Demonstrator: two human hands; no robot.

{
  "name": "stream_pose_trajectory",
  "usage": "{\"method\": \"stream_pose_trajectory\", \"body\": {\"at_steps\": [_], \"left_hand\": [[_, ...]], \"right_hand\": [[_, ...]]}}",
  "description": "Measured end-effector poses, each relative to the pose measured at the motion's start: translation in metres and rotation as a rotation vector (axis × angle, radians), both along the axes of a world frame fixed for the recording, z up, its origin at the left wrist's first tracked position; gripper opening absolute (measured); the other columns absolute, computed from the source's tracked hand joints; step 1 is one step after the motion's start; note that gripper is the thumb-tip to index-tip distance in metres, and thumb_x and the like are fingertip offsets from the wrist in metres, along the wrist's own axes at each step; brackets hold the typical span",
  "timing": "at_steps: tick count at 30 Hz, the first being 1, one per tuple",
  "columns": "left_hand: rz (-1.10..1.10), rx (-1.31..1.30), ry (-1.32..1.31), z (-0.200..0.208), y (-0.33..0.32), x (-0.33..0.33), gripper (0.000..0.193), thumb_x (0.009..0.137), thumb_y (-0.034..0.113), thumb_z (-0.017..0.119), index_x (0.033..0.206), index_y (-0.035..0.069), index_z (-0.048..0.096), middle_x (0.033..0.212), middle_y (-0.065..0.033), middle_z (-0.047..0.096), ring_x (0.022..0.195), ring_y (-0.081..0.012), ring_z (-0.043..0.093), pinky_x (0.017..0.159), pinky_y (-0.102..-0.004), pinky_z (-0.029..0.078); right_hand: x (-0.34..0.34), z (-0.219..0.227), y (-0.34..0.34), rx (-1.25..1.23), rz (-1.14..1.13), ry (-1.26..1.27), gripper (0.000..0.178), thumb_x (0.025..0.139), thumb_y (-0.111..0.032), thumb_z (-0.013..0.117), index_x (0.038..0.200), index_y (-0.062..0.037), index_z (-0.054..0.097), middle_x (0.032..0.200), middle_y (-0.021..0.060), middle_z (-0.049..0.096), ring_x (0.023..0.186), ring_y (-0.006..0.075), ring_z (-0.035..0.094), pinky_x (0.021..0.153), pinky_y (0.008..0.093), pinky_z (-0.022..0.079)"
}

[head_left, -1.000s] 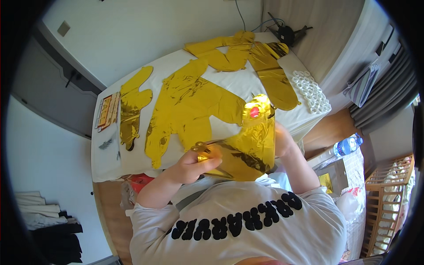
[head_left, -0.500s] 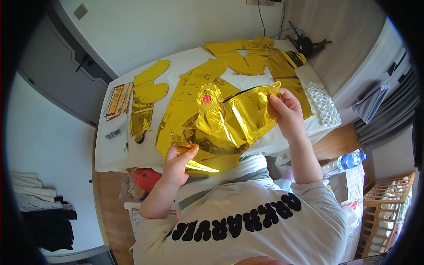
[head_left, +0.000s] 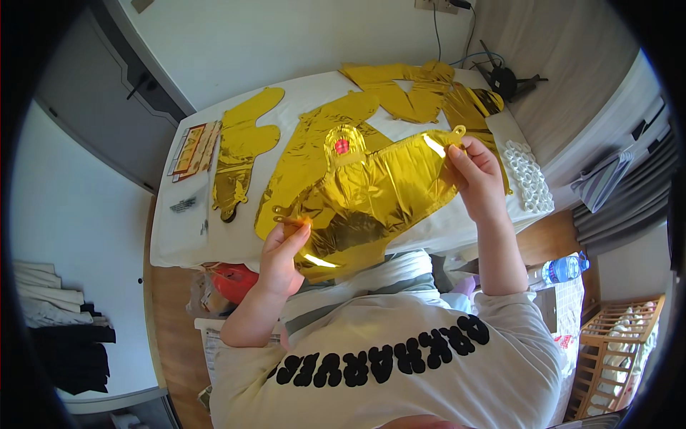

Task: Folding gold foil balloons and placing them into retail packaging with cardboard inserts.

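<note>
Both my hands hold a shiny gold foil balloon, flat and uninflated, stretched between them above the near part of the table. My left hand pinches its lower left end, beside a small tab. At the upper right end, my right hand grips the foil just below another tab with a hole. A rounded lobe with a red mark stands up from the balloon's top edge. Behind it, a large flat gold foil balloon lies on the white-covered table, partly hidden by the one in my hands.
More flat gold foil balloons lie at the table's left and back. White rings cluster at the right edge. Flat packets lie at the left, a black router at the back corner. A water bottle is at lower right.
The held balloon has been drawn flatter and tauter between my hands, and its creases have smoothed. Both hands keep their grip. The whole view has shifted slightly.
</note>
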State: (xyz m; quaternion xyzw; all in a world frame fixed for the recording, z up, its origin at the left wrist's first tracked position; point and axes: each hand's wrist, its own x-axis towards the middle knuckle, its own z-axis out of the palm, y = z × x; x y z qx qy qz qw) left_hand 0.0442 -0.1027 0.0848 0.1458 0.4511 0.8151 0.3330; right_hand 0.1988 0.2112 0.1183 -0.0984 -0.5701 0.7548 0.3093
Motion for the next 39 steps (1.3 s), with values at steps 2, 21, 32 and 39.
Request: {"method": "stream_pose_trajectory", "body": {"at_steps": [2, 21, 32, 39], "left_hand": [[-0.062, -0.021, -0.051, 0.006, 0.004, -0.011, 0.015, 0.1, 0.012, 0.067, 0.114, 0.006, 0.068, 0.107, 0.0015, 0.068, 0.102, -0.008, 0.059, 0.091, -0.0264, 0.044], [-0.243, -0.703, 0.445, -0.033, 0.142, -0.226, 0.03, 0.101, 0.026, 0.063, 0.125, 0.007, 0.064, 0.119, -0.0039, 0.069, 0.108, -0.0162, 0.067, 0.094, -0.0357, 0.055], [-0.18, -0.806, 0.676, -0.065, 0.149, -0.262, 0.035, 0.095, 0.019, 0.07, 0.121, -0.004, 0.066, 0.113, -0.0131, 0.071, 0.093, -0.0199, 0.071, 0.073, -0.0328, 0.062], [-0.148, -0.752, 0.586, -0.064, 0.16, -0.276, 0.032, 0.094, 0.015, 0.071, 0.12, -0.004, 0.067, 0.11, -0.0126, 0.073, 0.089, -0.0187, 0.072, 0.071, -0.0315, 0.062]], "right_hand": [[-0.009, 0.009, 0.006, 0.024, 0.049, 0.008, 0.01, 0.105, -0.013, 0.062, 0.111, -0.0055, 0.065, 0.094, -0.0017, 0.067, 0.079, 0.0053, 0.06, 0.069, 0.0209, 0.048], [-0.227, -0.114, 0.149, 0.423, -0.231, -0.463, 0.029, 0.097, -0.026, 0.071, 0.108, 0.0004, 0.074, 0.087, 0.0028, 0.069, 0.078, 0.0136, 0.06, 0.071, 0.0304, 0.047], [-0.245, -0.096, 0.141, 0.612, -0.266, -0.621, 0.03, 0.096, -0.027, 0.07, 0.11, -0.0009, 0.074, 0.082, 0.0055, 0.069, 0.076, 0.0153, 0.06, 0.073, 0.0309, 0.049], [-0.275, -0.096, 0.169, 0.68, -0.249, -0.646, 0.033, 0.095, -0.029, 0.071, 0.113, -0.0016, 0.073, 0.085, 0.0066, 0.071, 0.077, 0.0162, 0.062, 0.072, 0.0329, 0.049]]}}
